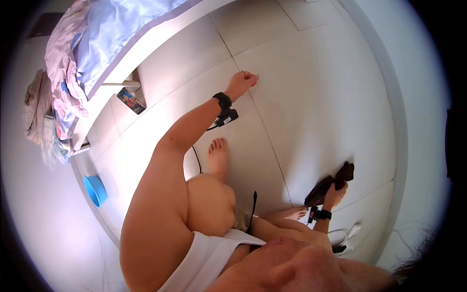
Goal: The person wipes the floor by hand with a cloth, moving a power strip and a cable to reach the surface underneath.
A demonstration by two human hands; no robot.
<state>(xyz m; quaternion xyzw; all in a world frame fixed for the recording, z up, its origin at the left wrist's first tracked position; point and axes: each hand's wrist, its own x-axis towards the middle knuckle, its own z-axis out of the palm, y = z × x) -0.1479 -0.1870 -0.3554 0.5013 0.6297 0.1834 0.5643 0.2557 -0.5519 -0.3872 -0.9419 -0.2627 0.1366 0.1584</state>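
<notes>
A person crouches barefoot on a pale tiled floor (311, 112), the right hand (335, 195) wrapped around a bunched dark brown cloth (319, 191) beside the right foot (296, 212). The left hand (241, 83) reaches out ahead, fingers drawn together in a narrow pinch; from where I stand, I cannot tell whether anything is between them. A phone (131, 100) lies near the bed (127, 69), a blue basin (95, 191) well apart from the cloth.

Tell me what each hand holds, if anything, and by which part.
Right hand: a dark bunched cloth, gripped near its middle. Left hand: cannot tell whether anything is held.
</notes>
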